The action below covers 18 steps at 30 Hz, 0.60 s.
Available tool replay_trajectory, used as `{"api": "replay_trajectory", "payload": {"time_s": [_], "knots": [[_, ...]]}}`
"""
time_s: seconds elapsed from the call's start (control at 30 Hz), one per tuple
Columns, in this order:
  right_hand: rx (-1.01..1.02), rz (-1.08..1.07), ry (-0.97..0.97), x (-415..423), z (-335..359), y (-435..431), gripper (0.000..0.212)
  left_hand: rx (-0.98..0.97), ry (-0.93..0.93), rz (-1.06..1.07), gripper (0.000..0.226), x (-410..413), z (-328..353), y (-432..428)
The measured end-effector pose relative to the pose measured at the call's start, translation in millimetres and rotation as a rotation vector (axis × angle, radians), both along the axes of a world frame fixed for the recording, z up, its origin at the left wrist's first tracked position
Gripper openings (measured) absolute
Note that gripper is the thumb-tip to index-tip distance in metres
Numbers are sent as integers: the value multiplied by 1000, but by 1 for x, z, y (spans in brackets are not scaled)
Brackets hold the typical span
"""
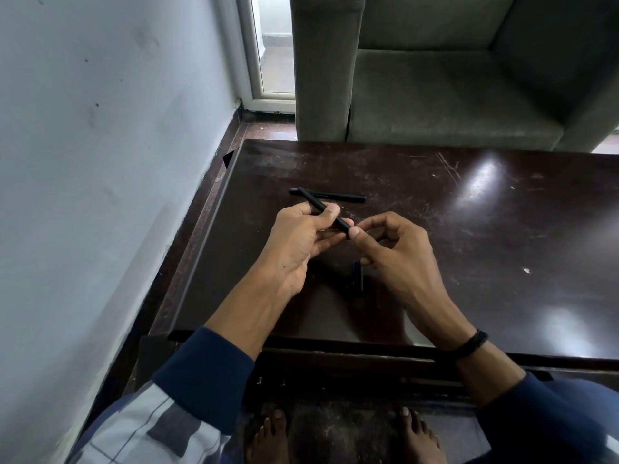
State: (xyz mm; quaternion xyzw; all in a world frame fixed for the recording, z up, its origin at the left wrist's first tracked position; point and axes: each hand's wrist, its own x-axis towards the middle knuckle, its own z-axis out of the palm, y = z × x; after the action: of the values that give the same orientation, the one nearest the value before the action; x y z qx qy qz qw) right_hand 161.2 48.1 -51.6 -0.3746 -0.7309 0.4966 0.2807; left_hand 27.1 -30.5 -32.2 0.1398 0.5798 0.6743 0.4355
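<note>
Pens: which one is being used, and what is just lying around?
In use:
- held pen, in the left hand, its near end pinched by the right hand

Lying about:
- second pen, untouched on the table
- dark piece beside the right hand, maybe a cap
- sofa behind the table

The dark brown, glossy wooden table point(469, 229) has many fine scratches. A slim black pen point(338, 196) lies flat on it toward the far side. A short dark tube-shaped piece point(357, 277) lies closer to the front edge.
</note>
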Motion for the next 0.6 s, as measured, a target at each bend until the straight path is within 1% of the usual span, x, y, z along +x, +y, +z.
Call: {"api": "replay_trajectory", "payload": {"time_s": [0.17, 0.6], "knots": [[34, 12, -30, 1, -2, 1, 18, -3, 5, 4, 14, 0, 1, 0], [50, 0, -31, -1, -5, 3, 15, -6, -7, -3, 14, 1, 1, 1]]}}
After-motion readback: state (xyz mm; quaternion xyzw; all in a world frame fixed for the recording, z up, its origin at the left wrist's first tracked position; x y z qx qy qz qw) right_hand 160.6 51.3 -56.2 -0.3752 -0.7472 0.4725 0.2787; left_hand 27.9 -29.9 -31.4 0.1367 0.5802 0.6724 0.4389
